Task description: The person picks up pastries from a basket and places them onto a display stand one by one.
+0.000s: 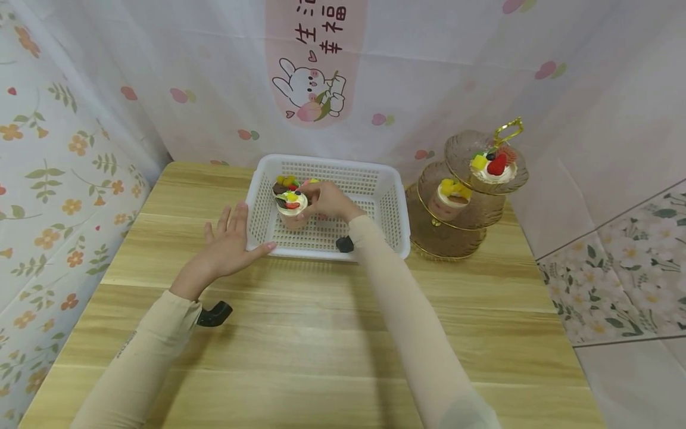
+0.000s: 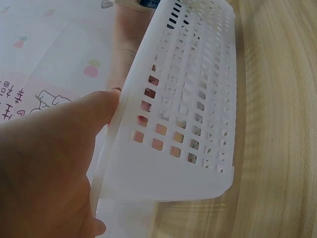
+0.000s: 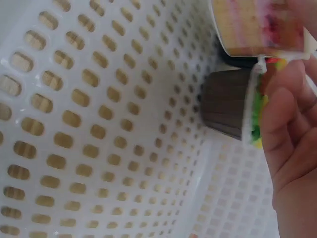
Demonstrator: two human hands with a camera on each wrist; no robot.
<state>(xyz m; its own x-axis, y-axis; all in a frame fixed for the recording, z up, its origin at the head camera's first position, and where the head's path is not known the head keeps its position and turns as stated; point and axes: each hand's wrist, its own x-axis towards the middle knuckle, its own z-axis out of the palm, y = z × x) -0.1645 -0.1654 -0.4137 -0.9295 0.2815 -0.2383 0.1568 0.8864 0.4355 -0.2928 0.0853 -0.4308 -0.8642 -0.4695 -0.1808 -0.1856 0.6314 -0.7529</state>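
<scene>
OK, right hand [image 1: 331, 201] has thumb and fingers pinching a layered dessert cup [image 1: 292, 208], inside the white basket [image 2: 158, 173], toward its left end. Cup looks upright: cream top, red and yellow pieces, pink and sponge layers through the clear wall. Can't tell whether its base touches the basket floor.

Left hand [image 1: 227, 245] is at the basket's near left corner, fingers spread and extended, not curled round anything; thumb rests on the rim.

Just beside the pinched cup, also in the basket: a dark brown cup [image 3: 225, 101], behind it toward the back wall. A bit of another topping shows by the right fingers, mostly hidden by the hand. Right part of the basket floor is bare mesh.

Right of the basket, just beside it: three-tier stand [image 1: 452, 243], gold edges and handle. Strawberry-topped cream dessert [image 1: 494, 168] on its top tier, yellow-topped cup [image 1: 449, 202] on the middle one.

Under the basket: wood-grain table [image 1: 311, 339]. Behind the basket: pale curtain [image 1: 209, 65] with a rabbit print [image 1: 305, 83]. Beige sleeves [image 1: 412, 316] on both arms, coming in from the near side.
</scene>
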